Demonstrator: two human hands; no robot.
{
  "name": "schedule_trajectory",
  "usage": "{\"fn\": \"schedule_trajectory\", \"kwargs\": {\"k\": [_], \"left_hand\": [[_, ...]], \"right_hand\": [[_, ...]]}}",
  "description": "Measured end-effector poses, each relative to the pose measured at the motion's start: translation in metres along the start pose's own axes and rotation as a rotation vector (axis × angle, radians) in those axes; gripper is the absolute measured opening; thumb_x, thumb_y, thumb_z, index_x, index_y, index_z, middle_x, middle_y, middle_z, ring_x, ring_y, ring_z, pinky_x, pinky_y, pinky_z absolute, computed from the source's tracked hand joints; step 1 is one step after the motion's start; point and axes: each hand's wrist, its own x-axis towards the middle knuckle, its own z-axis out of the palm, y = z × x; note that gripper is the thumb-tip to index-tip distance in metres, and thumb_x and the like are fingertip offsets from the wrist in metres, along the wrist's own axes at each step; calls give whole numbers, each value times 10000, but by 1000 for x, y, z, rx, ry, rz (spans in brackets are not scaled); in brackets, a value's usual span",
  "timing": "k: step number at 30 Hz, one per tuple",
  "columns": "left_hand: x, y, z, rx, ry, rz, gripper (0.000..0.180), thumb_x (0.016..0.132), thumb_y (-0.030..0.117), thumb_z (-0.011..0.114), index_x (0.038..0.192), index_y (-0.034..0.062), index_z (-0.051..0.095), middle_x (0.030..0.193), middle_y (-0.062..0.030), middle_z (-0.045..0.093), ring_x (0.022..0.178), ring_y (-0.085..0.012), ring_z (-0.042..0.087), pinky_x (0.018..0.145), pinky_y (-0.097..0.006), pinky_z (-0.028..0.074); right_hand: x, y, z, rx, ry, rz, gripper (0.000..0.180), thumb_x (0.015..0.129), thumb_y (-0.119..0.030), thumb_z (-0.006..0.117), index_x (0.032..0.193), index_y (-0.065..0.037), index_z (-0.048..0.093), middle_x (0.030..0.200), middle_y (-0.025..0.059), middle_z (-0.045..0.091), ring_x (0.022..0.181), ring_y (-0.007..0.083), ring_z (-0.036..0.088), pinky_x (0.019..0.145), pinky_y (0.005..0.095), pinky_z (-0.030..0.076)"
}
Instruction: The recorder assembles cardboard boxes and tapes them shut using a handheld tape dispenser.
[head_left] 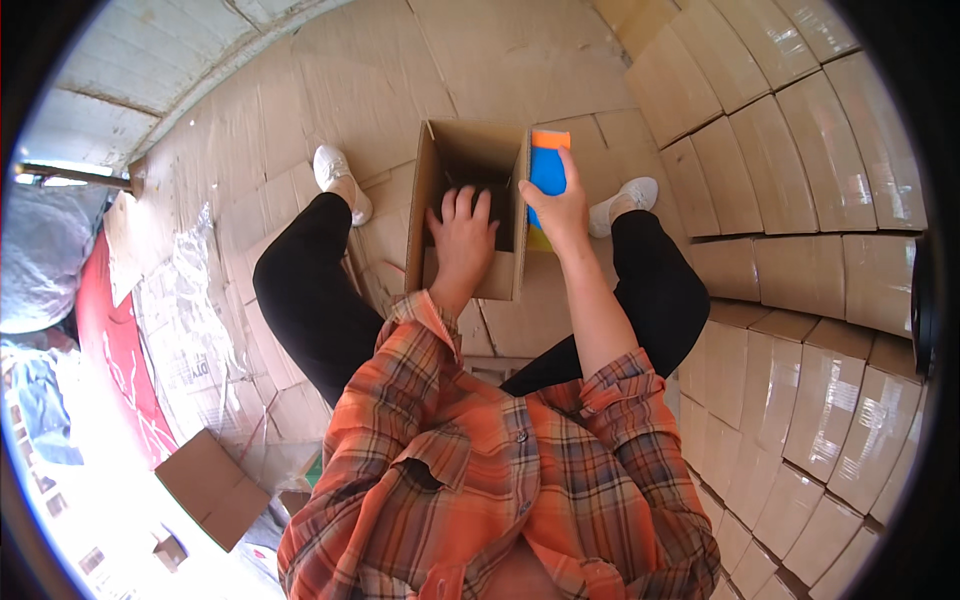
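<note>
An open brown cardboard box (470, 155) stands on the cardboard-covered floor between my feet. My left hand (462, 235) reaches down inside it, fingers spread and pressing on its bottom. My right hand (560, 205) grips a blue packet with an orange top (548, 165) just outside the box's right wall. A yellow part of the packet shows below my hand. The inside of the box is dark and partly hidden by my left hand.
Stacks of sealed, taped cardboard cartons (800, 200) rise along the right side. Flattened cardboard sheets (330, 80) cover the floor. Clear plastic wrap (195, 290) lies at the left, next to a red sheet (120, 350). A small brown box (210, 485) sits at lower left.
</note>
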Motion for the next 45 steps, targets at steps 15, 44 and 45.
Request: {"fn": "schedule_trajectory", "kwargs": {"k": [15,44,45], "left_hand": [[47,-18,-6,38,166,102,541,704,234,778,1205,114,611,1050,-121,593,1066,-352,513,954,-492,412],[80,-13,-18,-29,448,24,81,743,190,728,792,156,673,810,-63,647,804,-292,618,698,-429,482],[79,-20,-18,-87,443,0,91,744,186,724,815,165,671,866,-54,647,881,-291,604,725,-444,464]], "right_hand": [[-2,-15,9,72,-28,125,925,616,-313,789,1429,-140,383,1123,211,639,1018,329,638,871,413,502],[-15,-13,-18,146,-77,119,870,624,-299,793,1395,-116,434,1061,187,660,961,286,651,837,398,508],[-14,-10,-13,102,-71,85,860,643,-294,787,1402,-114,427,1117,174,646,1003,279,638,864,387,498]]}}
